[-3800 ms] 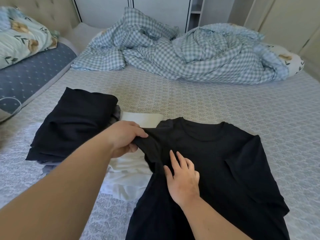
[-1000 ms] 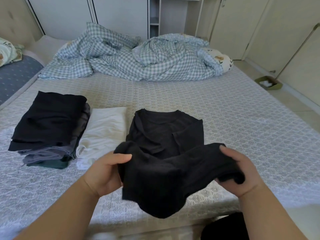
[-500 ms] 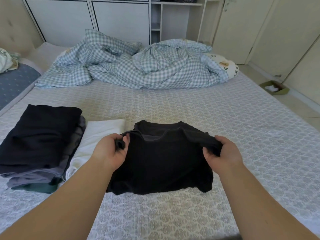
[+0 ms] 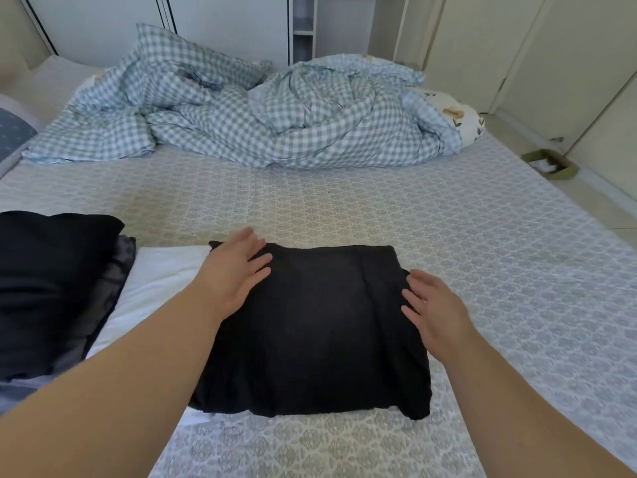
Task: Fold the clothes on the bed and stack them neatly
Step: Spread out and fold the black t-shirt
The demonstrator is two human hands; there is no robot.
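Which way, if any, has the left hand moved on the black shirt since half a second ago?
Yes. The left hand has let go and opened flat at the black shirt's far left corner, still beside the white garment.

- Setting: home bedroom.
- Wide bed with grey-patterned quilted cover (image 4: pixel 379 215).
- Rumpled blue-and-white checked duvet (image 4: pixel 262 125) at the far side.
- Floral-print pillow (image 4: pixel 465 120).
- Pale built-in wardrobe doors (image 4: pixel 537 53).
- Folded garments on the bed.

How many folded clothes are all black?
2: the folded black shirt under both hands, and the folded black garment topping the left pile. More may hide lower in it.
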